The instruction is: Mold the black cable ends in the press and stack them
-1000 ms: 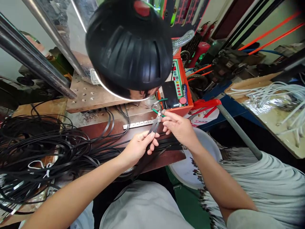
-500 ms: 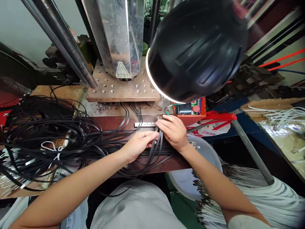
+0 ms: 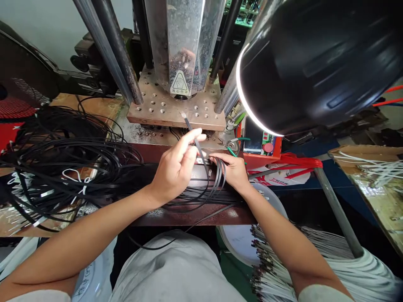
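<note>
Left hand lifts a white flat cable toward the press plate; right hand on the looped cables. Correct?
No, that flat cable is black, per the head view. Left hand lifts it toward the press plate; right hand on the looped cables.

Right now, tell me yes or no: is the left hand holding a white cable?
No, the left hand pinches a black flat cable, whose tip sticks up in front of the perforated plate.
</note>
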Tool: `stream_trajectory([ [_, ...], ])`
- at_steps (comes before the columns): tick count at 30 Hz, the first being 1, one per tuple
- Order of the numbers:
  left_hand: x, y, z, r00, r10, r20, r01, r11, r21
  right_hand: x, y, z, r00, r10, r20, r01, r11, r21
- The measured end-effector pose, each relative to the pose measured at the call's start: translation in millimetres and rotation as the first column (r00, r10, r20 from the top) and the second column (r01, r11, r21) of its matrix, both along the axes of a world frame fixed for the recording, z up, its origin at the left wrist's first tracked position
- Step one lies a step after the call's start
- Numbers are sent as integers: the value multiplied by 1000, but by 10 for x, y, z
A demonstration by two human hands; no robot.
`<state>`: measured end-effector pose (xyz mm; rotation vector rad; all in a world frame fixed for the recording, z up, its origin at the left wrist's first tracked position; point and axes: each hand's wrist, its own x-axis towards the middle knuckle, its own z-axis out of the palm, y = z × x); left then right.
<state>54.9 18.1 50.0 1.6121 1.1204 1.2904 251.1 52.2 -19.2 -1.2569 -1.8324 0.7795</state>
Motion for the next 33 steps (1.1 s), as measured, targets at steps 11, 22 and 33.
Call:
stream_trajectory([
  [11,-65,312,66,983,101,-155,-35,923,383,11,-26,90,921,179,345,-271,933,237],
  [22,-45,467,-270,919,-107,-380,186,966,178,133,-36,79,994,-45,100,38,997,74],
  [33,-38,468,-429,832,-209,-514,272,961,50,86,-11,111,858,79,507,-163,979,123],
])
